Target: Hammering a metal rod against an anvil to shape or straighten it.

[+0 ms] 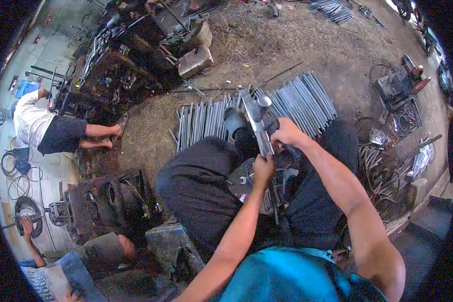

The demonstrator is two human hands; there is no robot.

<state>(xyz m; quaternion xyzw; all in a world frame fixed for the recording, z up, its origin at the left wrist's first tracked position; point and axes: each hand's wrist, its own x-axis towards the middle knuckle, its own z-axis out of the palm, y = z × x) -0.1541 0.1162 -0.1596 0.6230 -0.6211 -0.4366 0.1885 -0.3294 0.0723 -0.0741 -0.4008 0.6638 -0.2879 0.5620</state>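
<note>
My left hand (pixel 263 169) is closed round the near end of a long, flat silver metal piece (pixel 256 123). The piece slants up and away between my knees, above my feet. My right hand (pixel 288 133) is closed on a dark tool body (pixel 273 125) just right of the metal. A rounded silver part (pixel 264 102) shows beyond that hand, against the metal piece; the kind of tool is hard to make out. Below my hands, between my legs, lies an open-end wrench (pixel 243 179) among other dark items.
Rows of metal rods (pixel 304 103) lie on the floor past my feet. A machine (pixel 400 83) stands at right, near bent metal pieces (pixel 375 161). At left are a person in a white shirt (pixel 32 118), another person's hand (pixel 27 226) on a wheel, and a motor-like machine (pixel 105 201).
</note>
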